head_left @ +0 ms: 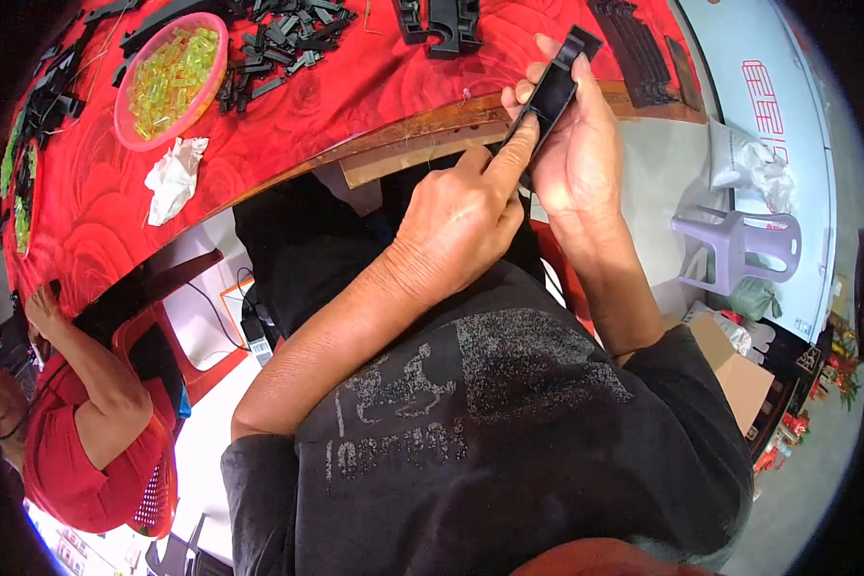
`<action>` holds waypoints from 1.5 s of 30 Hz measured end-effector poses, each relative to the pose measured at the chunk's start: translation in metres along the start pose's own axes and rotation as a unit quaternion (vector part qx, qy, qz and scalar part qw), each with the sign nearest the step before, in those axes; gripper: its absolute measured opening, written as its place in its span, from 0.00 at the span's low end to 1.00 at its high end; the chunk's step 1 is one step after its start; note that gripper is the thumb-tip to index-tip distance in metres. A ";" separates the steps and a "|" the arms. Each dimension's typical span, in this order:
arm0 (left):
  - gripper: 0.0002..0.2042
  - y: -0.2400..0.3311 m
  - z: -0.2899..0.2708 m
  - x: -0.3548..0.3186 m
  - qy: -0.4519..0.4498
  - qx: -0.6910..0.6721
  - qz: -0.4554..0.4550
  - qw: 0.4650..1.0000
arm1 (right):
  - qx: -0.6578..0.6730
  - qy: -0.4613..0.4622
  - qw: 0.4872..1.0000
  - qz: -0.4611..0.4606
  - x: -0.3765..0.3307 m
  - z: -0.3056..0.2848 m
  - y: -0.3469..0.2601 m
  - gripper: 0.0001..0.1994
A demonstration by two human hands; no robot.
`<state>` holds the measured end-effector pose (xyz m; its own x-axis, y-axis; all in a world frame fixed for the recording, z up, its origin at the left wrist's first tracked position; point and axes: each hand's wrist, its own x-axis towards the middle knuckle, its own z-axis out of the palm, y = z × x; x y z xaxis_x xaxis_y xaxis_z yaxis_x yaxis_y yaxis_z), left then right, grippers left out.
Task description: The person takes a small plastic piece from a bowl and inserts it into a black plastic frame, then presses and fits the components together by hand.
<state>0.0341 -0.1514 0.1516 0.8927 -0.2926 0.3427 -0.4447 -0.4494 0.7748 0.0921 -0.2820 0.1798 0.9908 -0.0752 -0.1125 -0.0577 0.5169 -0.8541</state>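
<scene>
A long black plastic housing (553,94), hollow along its upper face, is held tilted over the table's front edge. My right hand (584,158) grips it from the right, thumb along one side and fingertips showing on the other. My left hand (463,213) closes round the lower end, with its index finger pressed onto the hollow face. Whatever lies under that fingertip is hidden. Close beyond my hands, more black moulded parts (446,27) rest on the red cloth.
On the red-clothed table (288,115) are a pink basket (125,120) of yellow-green clear pieces, a pile of small black parts (283,43), crumpled tissue (175,180) and black strips (634,53). A person in red (96,442) sits at left. A purple stool (730,245) stands right.
</scene>
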 end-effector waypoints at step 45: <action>0.28 0.019 -0.007 -0.015 0.052 -0.005 0.017 0.998 | 0.085 0.068 0.994 -0.028 0.002 0.003 -0.024 0.16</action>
<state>0.0131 -0.1497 0.1648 0.8797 -0.2176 0.4229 -0.4753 -0.4311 0.7669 0.0955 -0.2916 0.2016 0.9654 -0.2173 -0.1441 0.0310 0.6443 -0.7641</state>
